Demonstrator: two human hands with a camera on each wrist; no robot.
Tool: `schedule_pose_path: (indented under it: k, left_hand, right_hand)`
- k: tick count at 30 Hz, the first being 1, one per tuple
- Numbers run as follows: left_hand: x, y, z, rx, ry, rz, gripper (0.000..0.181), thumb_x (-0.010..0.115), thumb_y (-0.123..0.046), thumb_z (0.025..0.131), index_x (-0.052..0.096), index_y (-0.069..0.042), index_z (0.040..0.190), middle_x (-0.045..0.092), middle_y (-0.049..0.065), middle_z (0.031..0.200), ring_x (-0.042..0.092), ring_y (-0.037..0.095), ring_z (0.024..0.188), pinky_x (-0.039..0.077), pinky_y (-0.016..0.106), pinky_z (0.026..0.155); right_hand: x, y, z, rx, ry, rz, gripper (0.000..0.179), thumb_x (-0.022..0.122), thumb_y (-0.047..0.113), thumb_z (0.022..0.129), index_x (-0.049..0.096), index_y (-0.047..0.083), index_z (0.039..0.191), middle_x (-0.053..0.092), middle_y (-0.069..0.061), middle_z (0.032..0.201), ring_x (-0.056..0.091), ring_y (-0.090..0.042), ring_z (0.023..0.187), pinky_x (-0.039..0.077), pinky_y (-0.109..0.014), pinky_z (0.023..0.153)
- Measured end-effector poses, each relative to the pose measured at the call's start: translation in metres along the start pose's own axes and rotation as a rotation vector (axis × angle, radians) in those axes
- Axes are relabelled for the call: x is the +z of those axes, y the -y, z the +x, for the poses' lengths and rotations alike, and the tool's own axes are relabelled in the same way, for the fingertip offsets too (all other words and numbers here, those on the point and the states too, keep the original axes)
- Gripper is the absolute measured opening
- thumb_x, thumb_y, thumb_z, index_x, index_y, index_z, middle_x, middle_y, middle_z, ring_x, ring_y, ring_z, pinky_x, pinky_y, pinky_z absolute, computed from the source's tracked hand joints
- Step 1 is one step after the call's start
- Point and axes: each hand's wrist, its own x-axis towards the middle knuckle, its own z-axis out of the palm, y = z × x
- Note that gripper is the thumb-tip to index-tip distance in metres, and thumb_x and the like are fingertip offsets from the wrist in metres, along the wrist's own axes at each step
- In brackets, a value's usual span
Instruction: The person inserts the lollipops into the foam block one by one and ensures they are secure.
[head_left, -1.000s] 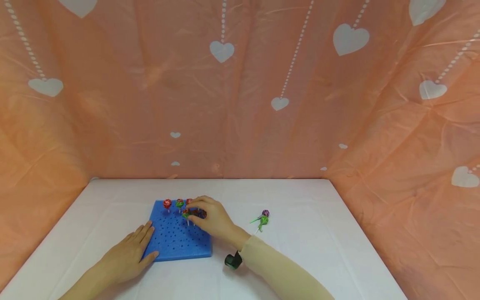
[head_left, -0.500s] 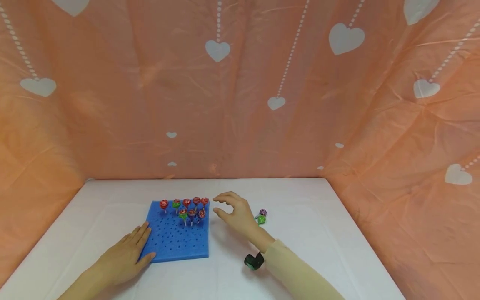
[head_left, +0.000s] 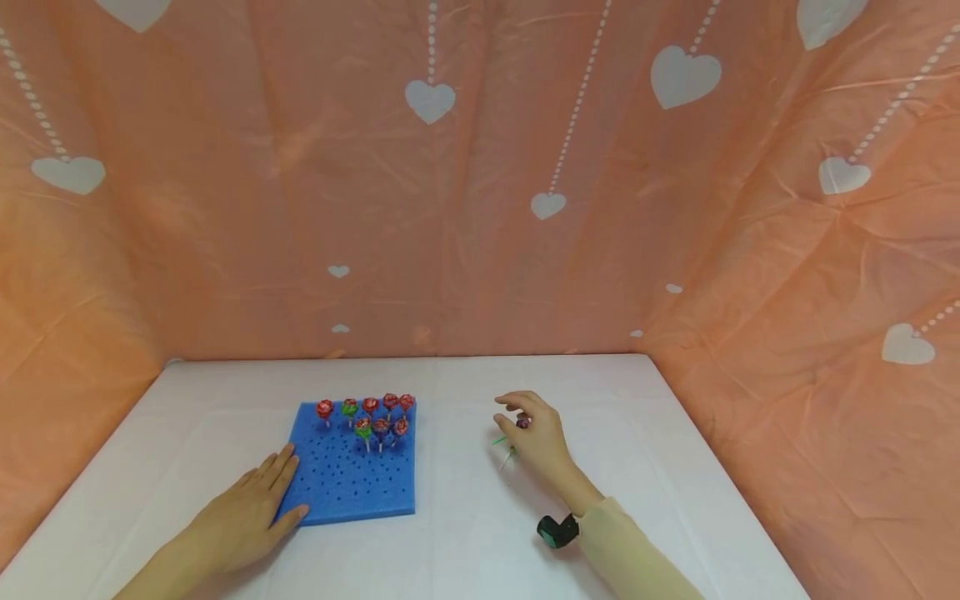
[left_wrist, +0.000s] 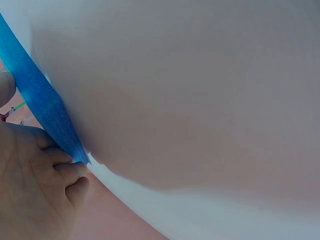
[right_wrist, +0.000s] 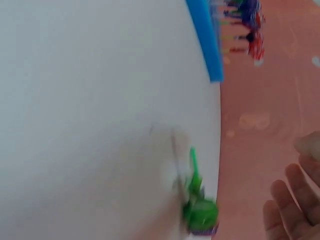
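A blue foam board [head_left: 345,492] dotted with small holes lies on the white table. Several wrapped lollipops stand upright in it, among them a red lollipop [head_left: 325,409] at the far left and a green-and-red lollipop [head_left: 363,428] in the nearer row. My left hand [head_left: 243,517] rests along the board's left edge, fingers straight. Above two loose lollipops, my right hand [head_left: 543,437] hovers with loosely bent fingers and nothing held. The purple lollipop [head_left: 522,423] shows between thumb and fingers; the green lollipop [right_wrist: 201,214] is mostly hidden by the hand in the head view.
Around the white table [head_left: 465,533] hangs an orange curtain [head_left: 480,275] printed with white hearts. A black wrist device [head_left: 558,531] sits under the right wrist, close to the tabletop.
My right hand has drawn away from the standing lollipops and moved right, over the two loose ones. My left hand keeps its place on the board. The head view has shifted slightly.
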Motion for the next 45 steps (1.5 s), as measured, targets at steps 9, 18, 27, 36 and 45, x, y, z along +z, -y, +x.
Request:
schedule_pose_path:
  k: [9,18,27,36,45]
  left_hand:
    - [0.002,0.002,0.000,-0.004,0.011,-0.008,0.080,0.059,-0.046,0.103,0.043,0.018,0.147,0.033,0.039,0.158,0.035,0.059,0.143,0.036,0.069,0.114]
    - [0.004,0.003,0.000,-0.003,0.000,-0.015,0.081,0.061,-0.047,0.102,0.043,0.018,0.148,0.032,0.039,0.159,0.034,0.059,0.144,0.035,0.069,0.115]
    - [0.005,0.003,0.000,-0.002,-0.006,-0.016,0.080,0.061,-0.046,0.102,0.043,0.017,0.148,0.033,0.038,0.159,0.035,0.058,0.144,0.034,0.068,0.115]
    - [0.005,0.003,0.000,-0.001,-0.006,-0.013,0.080,0.061,-0.046,0.102,0.043,0.017,0.148,0.033,0.038,0.159,0.035,0.058,0.144,0.035,0.069,0.115]
    - [0.005,0.004,0.000,-0.005,-0.001,-0.024,0.080,0.060,-0.047,0.103,0.042,0.017,0.148,0.032,0.038,0.159,0.034,0.058,0.144,0.034,0.069,0.115]
  right_hand:
    - [-0.022,-0.019,-0.009,0.134,0.041,-0.121,0.024,0.079,0.003,0.088,0.077,0.003,0.112,0.071,-0.007,0.113,0.068,-0.026,0.097,0.060,-0.036,0.081]
    - [-0.025,-0.027,-0.011,0.166,0.147,-0.184,0.014,0.081,0.005,0.087,0.079,0.004,0.101,0.069,-0.006,0.101,0.064,-0.015,0.085,0.055,-0.029,0.075]
    - [-0.022,-0.028,-0.011,0.171,0.252,-0.240,0.019,0.079,0.007,0.089,0.077,0.002,0.107,0.066,-0.004,0.098,0.059,-0.014,0.085,0.052,-0.030,0.074]
    - [-0.018,-0.028,-0.010,0.192,0.327,-0.316,0.020,0.079,0.010,0.091,0.077,0.005,0.110,0.059,0.001,0.091,0.053,-0.012,0.079,0.046,-0.027,0.067]
    - [-0.017,-0.028,-0.010,0.130,0.320,-0.328,0.017,0.079,0.007,0.091,0.076,0.003,0.107,0.062,-0.001,0.093,0.055,-0.012,0.081,0.049,-0.027,0.069]
